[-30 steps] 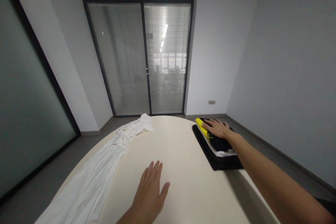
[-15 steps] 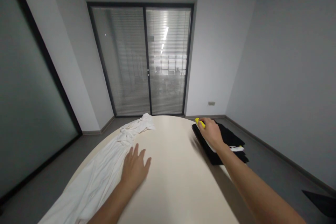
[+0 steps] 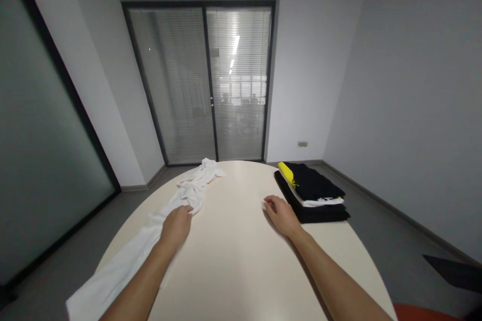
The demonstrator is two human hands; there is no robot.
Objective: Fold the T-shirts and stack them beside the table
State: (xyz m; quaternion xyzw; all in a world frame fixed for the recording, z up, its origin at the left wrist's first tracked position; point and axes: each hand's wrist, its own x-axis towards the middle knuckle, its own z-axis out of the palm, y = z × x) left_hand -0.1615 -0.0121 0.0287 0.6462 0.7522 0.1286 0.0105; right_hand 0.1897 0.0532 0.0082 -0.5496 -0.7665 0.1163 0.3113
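A rumpled white cloth garment (image 3: 113,266) stretches along the left side of the table, from the near edge to a bunched part at the far end. My left hand (image 3: 177,224) is closed on its right edge, about midway along, with the fingertips pinching the fabric. My right hand (image 3: 282,214) is just above the tabletop, left of a stack of folded clothes (image 3: 320,183). Its fingers are loosely curled and slightly apart, holding nothing. Black, white and yellow fabric shows in the stack.
The round cream table (image 3: 241,271) fills the foreground. Beyond it stands a glass door with blinds (image 3: 241,85). A dark flat object (image 3: 455,272) juts in at the right, above a red shape (image 3: 425,312) in the lower corner.
My right hand has left the folded stack and moved left and nearer. My left hand, spread before, has moved slightly left and closed on the white garment, whose fabric has shifted.
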